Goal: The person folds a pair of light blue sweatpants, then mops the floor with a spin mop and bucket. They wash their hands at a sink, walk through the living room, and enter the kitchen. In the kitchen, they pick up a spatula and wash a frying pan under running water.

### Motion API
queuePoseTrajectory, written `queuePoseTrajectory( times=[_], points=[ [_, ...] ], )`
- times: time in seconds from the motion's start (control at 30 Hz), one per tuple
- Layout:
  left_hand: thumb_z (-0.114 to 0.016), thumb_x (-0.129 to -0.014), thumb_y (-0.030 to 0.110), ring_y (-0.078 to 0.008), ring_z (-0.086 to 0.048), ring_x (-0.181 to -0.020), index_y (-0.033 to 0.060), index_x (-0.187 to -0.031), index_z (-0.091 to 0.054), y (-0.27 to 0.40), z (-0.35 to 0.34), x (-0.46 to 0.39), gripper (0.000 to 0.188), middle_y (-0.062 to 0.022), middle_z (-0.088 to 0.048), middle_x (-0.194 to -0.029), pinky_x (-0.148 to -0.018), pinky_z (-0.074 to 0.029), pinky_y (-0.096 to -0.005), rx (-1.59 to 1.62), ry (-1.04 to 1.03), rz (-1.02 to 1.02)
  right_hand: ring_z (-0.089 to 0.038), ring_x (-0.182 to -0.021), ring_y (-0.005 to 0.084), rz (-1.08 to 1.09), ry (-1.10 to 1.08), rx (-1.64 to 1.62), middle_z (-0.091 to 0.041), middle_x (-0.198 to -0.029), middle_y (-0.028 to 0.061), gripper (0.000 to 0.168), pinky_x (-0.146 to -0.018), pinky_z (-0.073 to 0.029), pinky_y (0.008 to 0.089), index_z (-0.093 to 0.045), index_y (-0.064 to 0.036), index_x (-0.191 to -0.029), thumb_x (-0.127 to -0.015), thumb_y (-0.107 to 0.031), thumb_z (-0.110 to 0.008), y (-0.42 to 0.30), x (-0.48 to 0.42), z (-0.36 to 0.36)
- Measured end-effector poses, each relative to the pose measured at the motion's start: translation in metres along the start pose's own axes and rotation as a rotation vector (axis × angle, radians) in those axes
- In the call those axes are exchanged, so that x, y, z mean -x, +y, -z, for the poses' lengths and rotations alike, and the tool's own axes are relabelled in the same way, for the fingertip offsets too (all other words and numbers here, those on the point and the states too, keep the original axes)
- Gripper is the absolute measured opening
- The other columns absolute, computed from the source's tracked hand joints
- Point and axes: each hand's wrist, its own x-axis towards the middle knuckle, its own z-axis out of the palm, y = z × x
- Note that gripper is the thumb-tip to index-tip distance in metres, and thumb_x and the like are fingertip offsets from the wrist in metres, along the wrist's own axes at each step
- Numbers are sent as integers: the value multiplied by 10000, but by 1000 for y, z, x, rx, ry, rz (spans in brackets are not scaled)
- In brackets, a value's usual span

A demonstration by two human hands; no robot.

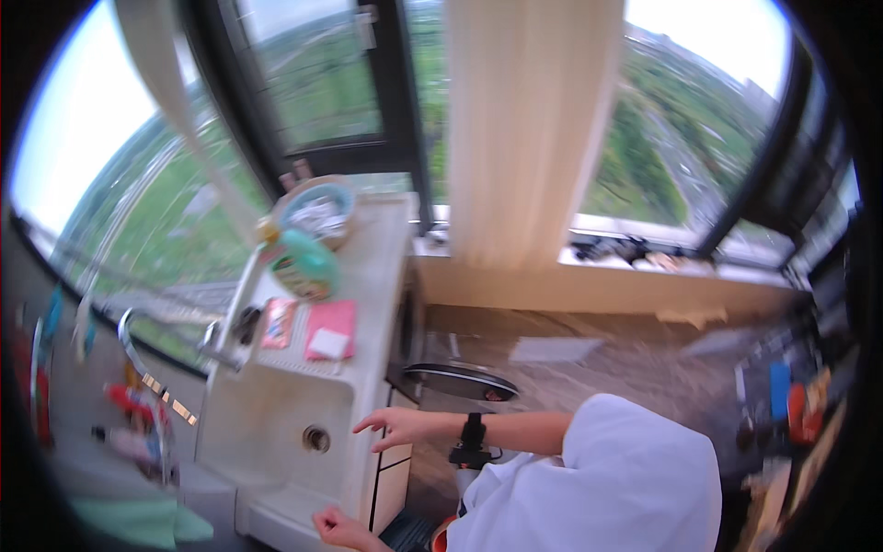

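A white laundry sink [276, 407] with a round drain [316, 439] lies before me. My right hand [393, 426] hovers at the sink's near rim, its fingers spread and nothing in them. Lower in the view, my left hand [338, 528] is curled near the sink's corner, and I see nothing in it. A metal faucet [222, 355] reaches over the basin. On the ribbed ledge lie a pink cloth [338, 314], a white square piece [329, 343] on top of it, and a colourful packet [278, 323].
A green detergent bottle [303, 265] and a blue basin [288, 207] holding white material stand farther along the counter. An open round appliance door [461, 381] juts out beside the cabinet. A teal cloth [141, 519] is at lower left; a beige curtain [524, 131] hangs by the windows.
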Motion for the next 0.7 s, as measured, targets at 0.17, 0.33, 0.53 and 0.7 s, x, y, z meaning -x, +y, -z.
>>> queuePoseTrajectory(
  times=[0.17,0.33,0.53,0.7],
  points=[
    [-472,-981,190,-281,-583,-1038,-36,-1329,-478,68,-29,-6,415,-172,-572,-1240,-892,-481,-370,-64,-60,-511,-616,-1009,213,-89,209,-113,-637,-1163,109,486,-892,-502,342,-588,-50,-1264,-863,-299,-704,-11,104,33],
    [-577,-875,68,-217,-540,-1059,13,-1229,-539,151,-101,36,360,-146,-553,-1215,-898,-444,-338,477,-396,-56,-616,-903,169,-102,548,-169,-636,-1059,104,459,-839,-498,300,-609,-13,-1184,-827,-272,-737,-1,220,46],
    [-616,-894,85,-253,-494,-1215,32,-1398,-390,201,-163,116,555,-169,-453,-1378,-970,-435,-328,356,-1028,182,-549,-709,134,-100,902,-101,-614,-791,28,216,-640,-466,310,-562,-36,-879,-784,-167,-706,22,373,49],
    [-750,-797,66,-130,-562,-800,47,-974,-508,279,-196,250,301,-48,-553,-907,-701,-466,-265,416,-1185,6,-464,-602,220,-390,1454,261,-458,-623,111,146,-541,-361,367,-432,-25,-688,-662,-8,-575,44,534,35]
  ],
)
